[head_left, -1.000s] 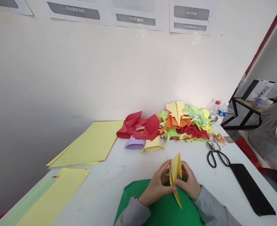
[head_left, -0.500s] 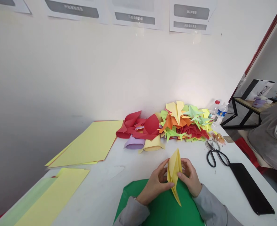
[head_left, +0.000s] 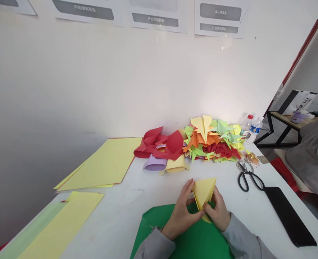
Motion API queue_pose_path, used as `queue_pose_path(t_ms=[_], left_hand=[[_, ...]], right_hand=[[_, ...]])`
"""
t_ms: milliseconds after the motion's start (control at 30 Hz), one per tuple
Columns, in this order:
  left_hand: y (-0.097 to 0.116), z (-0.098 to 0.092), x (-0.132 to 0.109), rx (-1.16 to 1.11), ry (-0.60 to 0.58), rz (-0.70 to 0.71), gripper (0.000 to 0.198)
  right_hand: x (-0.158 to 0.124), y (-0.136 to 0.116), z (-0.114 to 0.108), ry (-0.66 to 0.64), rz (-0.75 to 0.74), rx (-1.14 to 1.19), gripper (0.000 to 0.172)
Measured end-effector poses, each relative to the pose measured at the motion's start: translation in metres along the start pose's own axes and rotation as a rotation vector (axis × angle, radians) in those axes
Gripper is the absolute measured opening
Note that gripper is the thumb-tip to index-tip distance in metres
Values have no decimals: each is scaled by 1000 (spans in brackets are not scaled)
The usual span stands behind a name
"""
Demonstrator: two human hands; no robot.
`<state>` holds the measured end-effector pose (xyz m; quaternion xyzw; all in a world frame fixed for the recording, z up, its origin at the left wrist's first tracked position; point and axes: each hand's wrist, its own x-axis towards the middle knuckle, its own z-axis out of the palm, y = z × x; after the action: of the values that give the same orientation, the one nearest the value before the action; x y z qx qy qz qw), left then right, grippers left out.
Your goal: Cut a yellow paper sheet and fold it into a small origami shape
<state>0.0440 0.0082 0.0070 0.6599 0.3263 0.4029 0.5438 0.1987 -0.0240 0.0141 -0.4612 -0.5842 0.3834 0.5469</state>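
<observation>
A piece of folded yellow paper (head_left: pixel 204 190) is held up between both hands, just above a green sheet (head_left: pixel 194 237). My left hand (head_left: pixel 181 214) pinches its left side, with the thumb near the lower point and the fingers behind the left edge. On the right, my right hand (head_left: pixel 218 212) grips the paper's lower right part between thumb and fingers. A broad triangular face of the paper is turned toward me, and a narrow tip hangs below the thumbs. The fingers behind the paper are partly hidden.
Red, purple and yellow curled paper pieces (head_left: pixel 172 144) and a pile of folded paper shapes (head_left: pixel 215 140) lie by the wall. Scissors (head_left: pixel 246 176), a black flat object (head_left: pixel 288 216) and bottles (head_left: pixel 253 130) are right. Yellow sheets (head_left: pixel 102 165) lie left. A person (head_left: pixel 317 158) sits far right.
The folded yellow paper has been turned from a narrow upright view to a wide triangular face. Both hands shifted their grip slightly and still hold it.
</observation>
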Motion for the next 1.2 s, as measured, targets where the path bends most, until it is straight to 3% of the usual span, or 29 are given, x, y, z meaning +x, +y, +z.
queue_pose_path(t_ms=[133, 333, 600, 700, 1033, 1200], left_hand=[[-1, 3, -2, 28, 6, 39, 79], [3, 2, -3, 34, -26, 31, 78], [10, 2, -5, 73, -28, 44, 79], [8, 0, -5, 29, -50, 14, 79], [9, -11, -1, -348, -146, -90, 86], [11, -6, -3, -124, -123, 19, 79]], right_hand=[[-1, 0, 2, 32, -5, -53, 47], [1, 0, 0, 103, 42, -2, 28], [0, 1, 3, 117, 66, -83, 31], [3, 2, -2, 133, 92, -53, 26], [4, 4, -13, 158, 169, -16, 38], [2, 2, -7, 126, 100, -14, 29]])
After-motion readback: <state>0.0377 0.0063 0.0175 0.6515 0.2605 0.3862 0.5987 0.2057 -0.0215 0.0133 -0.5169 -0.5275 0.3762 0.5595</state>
